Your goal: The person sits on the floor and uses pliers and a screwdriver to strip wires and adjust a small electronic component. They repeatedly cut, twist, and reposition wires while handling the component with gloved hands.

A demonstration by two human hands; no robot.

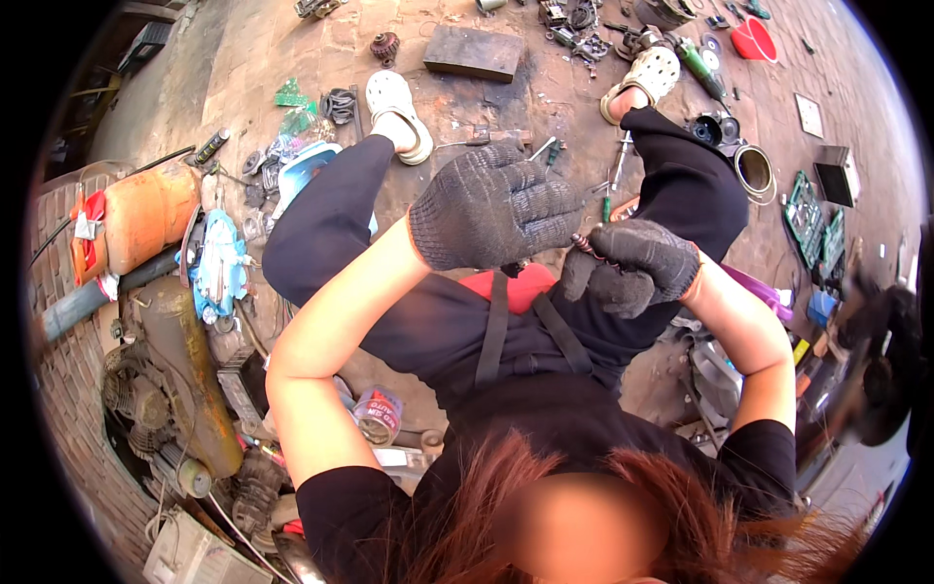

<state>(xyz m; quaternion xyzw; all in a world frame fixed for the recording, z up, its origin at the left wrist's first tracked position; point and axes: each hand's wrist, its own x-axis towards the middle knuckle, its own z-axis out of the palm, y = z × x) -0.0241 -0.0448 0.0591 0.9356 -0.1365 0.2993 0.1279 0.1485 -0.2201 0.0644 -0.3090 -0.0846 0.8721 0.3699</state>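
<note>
Both hands wear dark grey knitted gloves and are raised in front of my lap. My left hand [501, 209] shows its back, with the fingers stretched to the right and close together; its thumb is hidden, and nothing shows in it. My right hand [637, 268] is closed, with bent fingers and thumb, on a small reddish-brown ridged rod [593, 249]. The rod's upper end points toward my left fingertips, close below them. I cannot make out whether it is a screw or a spring.
On the ground ahead lie a dark metal block [474, 53], a green angle grinder [702, 70], screwdrivers and a red bucket [754, 41]. An orange gas cylinder [156, 216] and old machine parts lie left. At right are a green tool case [806, 222] and a metal ring [754, 173].
</note>
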